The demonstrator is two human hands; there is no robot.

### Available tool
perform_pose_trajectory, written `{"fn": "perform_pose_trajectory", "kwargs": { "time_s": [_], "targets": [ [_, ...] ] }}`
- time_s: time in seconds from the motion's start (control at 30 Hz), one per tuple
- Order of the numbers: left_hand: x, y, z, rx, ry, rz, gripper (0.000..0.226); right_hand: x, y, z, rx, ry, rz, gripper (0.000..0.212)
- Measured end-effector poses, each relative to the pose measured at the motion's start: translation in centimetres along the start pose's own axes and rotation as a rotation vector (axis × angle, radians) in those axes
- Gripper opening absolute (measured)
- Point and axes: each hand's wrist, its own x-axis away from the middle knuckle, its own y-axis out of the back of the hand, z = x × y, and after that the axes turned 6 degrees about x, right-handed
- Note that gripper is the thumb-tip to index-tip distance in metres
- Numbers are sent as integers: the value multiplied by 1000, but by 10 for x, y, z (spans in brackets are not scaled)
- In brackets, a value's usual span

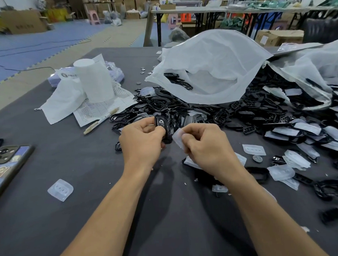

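Above the dark grey counter (90, 218), left grip (141, 141) clasps a half-hidden black plastic frame (161, 122); right grip (205, 143) pinches a mostly covered translucent white pad (177, 137).

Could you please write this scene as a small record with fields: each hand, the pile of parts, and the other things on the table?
Left hand: pinches a black plastic frame
Right hand: pinches a translucent pad beside that frame
Pile: black frames heaped behind the hands, partly under a white bag
Left side: phone at the table edge; pen partly on a printed sheet
Apart: one loose pad lying alone, left of the left forearm
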Motion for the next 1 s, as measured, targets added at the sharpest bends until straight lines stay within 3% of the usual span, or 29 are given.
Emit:
{"fn": "perform_pose_trajectory", "kwargs": {
  "time_s": [0.17, 0.37, 0.43, 0.57, 0.63, 1.0],
  "targets": [
    [0, 0, 3, -73, 1, -24, 31, 5, 2, 2, 115, 83, -101, 14],
    [5, -1, 7, -122, -106, 156, 34, 3, 9, 7, 108, 62, 25, 38],
    [6, -3, 10, -157, -110, 177, 25, 3, 8, 7, 81, 54, 55, 41],
    [2, -3, 13, -77, -21, 238, 35, 5, 4, 5, 26, 42, -78, 22],
    [1, -3, 14, -53, 4, 263, 27, 4, 1, 4, 20, 14, -138, 18],
    [6, -4, 11, -93, 76, 313, 29, 2, -5, 1, -15, 71, -312, 12]
  ]
}}
